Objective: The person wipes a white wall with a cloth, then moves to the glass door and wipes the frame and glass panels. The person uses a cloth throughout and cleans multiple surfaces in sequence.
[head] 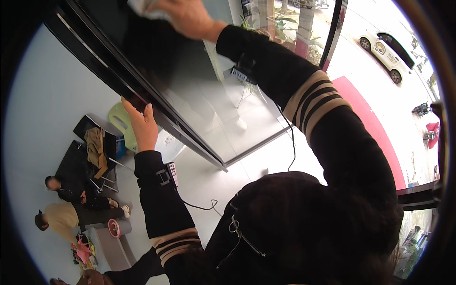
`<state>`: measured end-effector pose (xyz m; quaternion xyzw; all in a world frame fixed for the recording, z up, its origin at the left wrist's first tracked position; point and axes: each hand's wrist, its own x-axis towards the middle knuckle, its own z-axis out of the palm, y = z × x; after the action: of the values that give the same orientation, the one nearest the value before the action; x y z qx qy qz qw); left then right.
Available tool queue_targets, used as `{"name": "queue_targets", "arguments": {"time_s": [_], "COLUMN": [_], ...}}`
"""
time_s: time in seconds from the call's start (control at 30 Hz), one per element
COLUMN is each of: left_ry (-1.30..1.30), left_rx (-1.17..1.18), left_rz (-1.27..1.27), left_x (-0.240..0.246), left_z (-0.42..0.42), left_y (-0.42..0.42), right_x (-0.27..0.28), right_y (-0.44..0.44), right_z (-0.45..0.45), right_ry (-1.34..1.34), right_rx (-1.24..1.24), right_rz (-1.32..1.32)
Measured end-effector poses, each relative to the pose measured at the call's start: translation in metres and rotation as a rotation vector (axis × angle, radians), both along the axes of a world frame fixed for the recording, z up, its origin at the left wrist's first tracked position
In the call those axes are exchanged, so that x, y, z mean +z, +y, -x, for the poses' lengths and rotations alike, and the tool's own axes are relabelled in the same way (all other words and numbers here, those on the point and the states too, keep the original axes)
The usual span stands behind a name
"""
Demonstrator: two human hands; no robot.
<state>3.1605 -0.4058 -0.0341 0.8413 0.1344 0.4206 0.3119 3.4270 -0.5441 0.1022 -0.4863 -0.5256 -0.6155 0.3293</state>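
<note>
My right hand [188,17] is at the top of the view, holding a crumpled white cloth or tissue [144,8] against a large glossy glass panel [199,78]. The upper part of the panel looks black; tiled floor shows in its lower part. A dark metal frame [160,96] borders it and slants down to a corner near the middle. My left hand [144,126] is raised to the outer edge of this frame, thumb and fingers apart. Whether it grips the frame or only rests there is unclear. Each of my wrists carries a strapped device with a cable.
At left are a pale green chair [123,121], dark chairs [73,160] bearing a brown bundle, a seated person [71,190] and another bending [60,217] beside a bin [119,228]. To the right, a red carpet [370,131] lies outside and a white car [388,53] is parked.
</note>
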Motion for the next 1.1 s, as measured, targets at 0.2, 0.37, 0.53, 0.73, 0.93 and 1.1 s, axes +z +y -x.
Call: {"name": "queue_targets", "arguments": {"time_s": [0.2,0.37,0.53,0.73,0.93,1.1], "left_ry": [0.089,0.053,0.078,0.11,-0.001,0.056], "left_rx": [0.146,0.184,0.228,0.3,0.139,0.282], "left_rz": [0.049,-0.059,-0.142,-0.053,-0.017,0.039], "left_x": [-0.012,-0.019,-0.024,-0.021,-0.016,-0.006], "left_z": [-0.001,-0.003,0.003,0.003,0.007,0.003], "left_y": [0.007,0.014,0.021,0.032,0.019,-0.004], "right_x": [-0.191,-0.349,-0.368,-0.222,-0.144,-0.182], "right_y": [0.034,0.037,0.007,-0.061,-0.163,-0.26], "right_z": [0.031,0.039,0.016,-0.054,-0.166,-0.261], "right_ry": [-0.087,-0.144,-0.051,0.104,0.169,0.505], "right_rx": [0.007,0.136,0.164,0.033,-0.216,-0.412], "right_rz": [0.473,0.853,0.943,0.401,-0.141,-0.576]}}
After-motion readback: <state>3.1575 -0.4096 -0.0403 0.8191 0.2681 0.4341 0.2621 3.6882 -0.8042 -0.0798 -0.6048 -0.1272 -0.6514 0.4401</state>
